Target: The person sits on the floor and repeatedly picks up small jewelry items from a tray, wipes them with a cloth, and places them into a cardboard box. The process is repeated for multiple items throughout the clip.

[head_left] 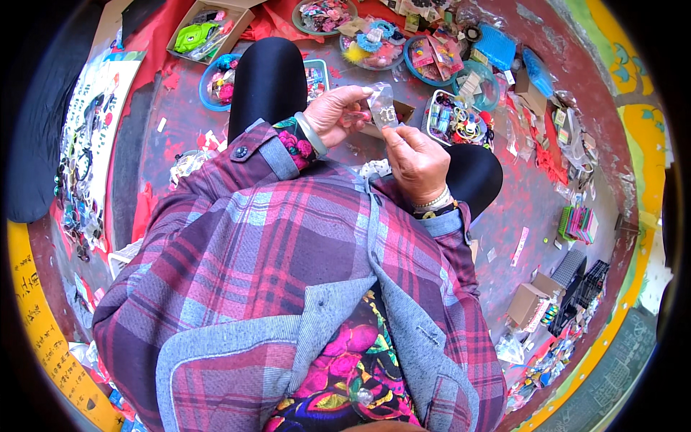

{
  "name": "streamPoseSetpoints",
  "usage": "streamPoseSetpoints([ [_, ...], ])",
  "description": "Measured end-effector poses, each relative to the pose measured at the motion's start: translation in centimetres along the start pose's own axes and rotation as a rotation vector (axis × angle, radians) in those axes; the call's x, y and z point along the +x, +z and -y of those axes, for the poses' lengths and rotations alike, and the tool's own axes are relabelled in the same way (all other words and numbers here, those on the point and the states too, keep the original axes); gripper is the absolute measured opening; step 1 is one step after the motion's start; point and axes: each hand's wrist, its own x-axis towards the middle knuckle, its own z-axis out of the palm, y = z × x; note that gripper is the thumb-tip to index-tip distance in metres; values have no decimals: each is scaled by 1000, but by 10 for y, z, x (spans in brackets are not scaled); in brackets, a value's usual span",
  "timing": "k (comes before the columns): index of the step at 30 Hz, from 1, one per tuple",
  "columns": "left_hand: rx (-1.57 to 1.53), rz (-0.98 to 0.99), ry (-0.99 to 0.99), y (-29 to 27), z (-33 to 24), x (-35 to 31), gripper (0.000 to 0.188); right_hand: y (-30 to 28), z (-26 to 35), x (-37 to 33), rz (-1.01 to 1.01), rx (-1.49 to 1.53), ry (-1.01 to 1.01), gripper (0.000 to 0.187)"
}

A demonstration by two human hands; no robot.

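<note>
A: Where to look first?

B: Up between both hands, in the far middle of the scene — at a small, thin clear plastic packet [379,98] with tiny pale, shiny pieces [385,116] showing inside.

A: Gripped how?

B: With the left hand [333,117], pinched at the far left edge between thumb and fingers. With the right hand [417,161], nipped at the near edge between thumb and forefinger, over curled remaining fingers. Can't tell about anything more tucked under the left fingers.

A: Heavy or light?

B: Probably almost weightless, soft and limp. Likely to crumple, and a bit slippery under dry skin. Judging by the glint, filled with something hard but perhaps delicate.

A: Best place to take hold?

B: By the flat margins, clear of the pieces. Keep lightly taut — don't squeeze the middle.

A: Anything close by?

B: Beyond the packet, a small brown cardboard box [404,110], partly hidden; to the right, a white-rimmed rectangular tray [429,115] of mixed trinkets.
</note>
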Motion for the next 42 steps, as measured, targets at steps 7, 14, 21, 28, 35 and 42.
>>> streamPoseSetpoints([
  [7,-112,96,-129,-13,-3,9,34,3,-2,-4,-54,96,209,21],
  [14,-272,141,-115,-17,-4,13,54,3,-17,-7,-165,492,606,13],
  [21,-351,117,-113,-17,1,21,42,4,-17,-12,-139,517,704,11],
  [28,-402,279,-138,-11,3,16,40,7,-13,-6,-82,415,709,11],
  [35,-366,264,-223,-3,10,9,41,16,-11,-9,-30,690,756,14],
  [42,-386,447,-259,-1,14,8,40,11,-1,1,-21,176,522,13],
])
